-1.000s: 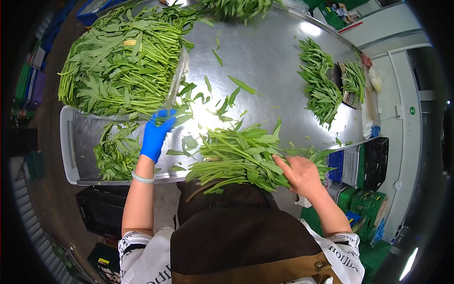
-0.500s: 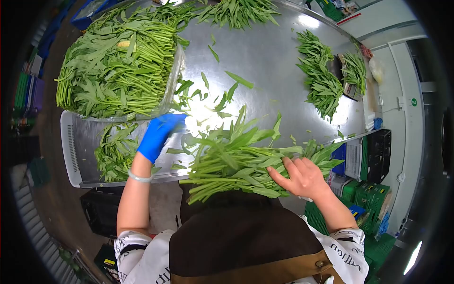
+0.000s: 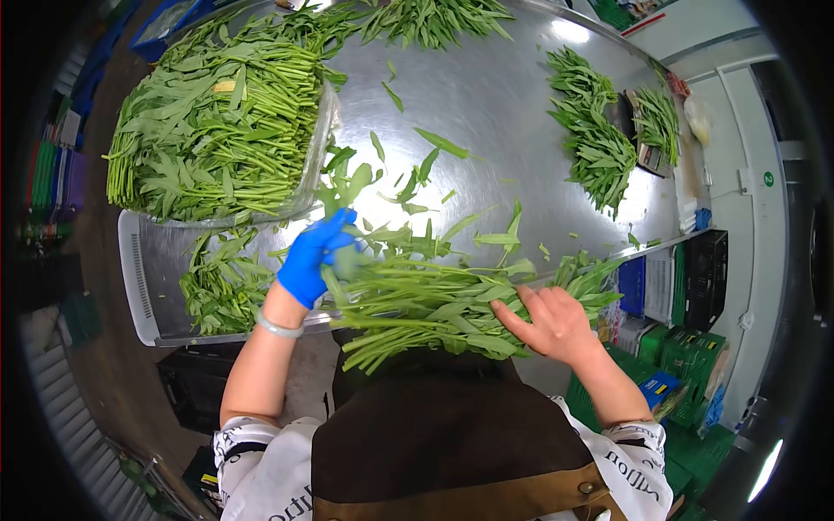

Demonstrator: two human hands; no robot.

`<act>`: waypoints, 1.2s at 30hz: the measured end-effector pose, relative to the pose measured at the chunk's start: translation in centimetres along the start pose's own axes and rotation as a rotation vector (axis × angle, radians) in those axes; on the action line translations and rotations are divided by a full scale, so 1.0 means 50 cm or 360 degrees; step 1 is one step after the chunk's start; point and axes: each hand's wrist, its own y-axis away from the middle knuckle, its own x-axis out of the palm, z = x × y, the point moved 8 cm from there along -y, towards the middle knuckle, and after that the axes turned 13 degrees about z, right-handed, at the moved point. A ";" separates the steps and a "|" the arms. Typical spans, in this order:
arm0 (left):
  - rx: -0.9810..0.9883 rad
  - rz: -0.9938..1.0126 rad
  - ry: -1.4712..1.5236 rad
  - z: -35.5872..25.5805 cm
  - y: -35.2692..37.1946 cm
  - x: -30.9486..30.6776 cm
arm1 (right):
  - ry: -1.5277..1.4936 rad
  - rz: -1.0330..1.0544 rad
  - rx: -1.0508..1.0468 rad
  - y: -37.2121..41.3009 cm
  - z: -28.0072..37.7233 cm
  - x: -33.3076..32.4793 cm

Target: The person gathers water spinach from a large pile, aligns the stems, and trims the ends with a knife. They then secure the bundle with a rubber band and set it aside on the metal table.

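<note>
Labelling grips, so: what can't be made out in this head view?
1. Left hand fingertips: head view, buried in the bundle of greens; grip unclear.
2. Right hand palm: head view, pressed face-down on the bundle; grip unclear.
3. Near edge of the table: head view, partly covered by bundle and apron.
4. Crates: head view, contents too small and dim.

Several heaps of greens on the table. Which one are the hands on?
The bundle at the near edge: the gloved left hand and bare right hand hold it. The other heaps lie untouched farther off.
</note>
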 end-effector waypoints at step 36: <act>0.0504 0.0502 -0.1042 -0.064 0.034 0.064 | -0.0801 0.0166 0.0275 -0.030 -0.051 0.057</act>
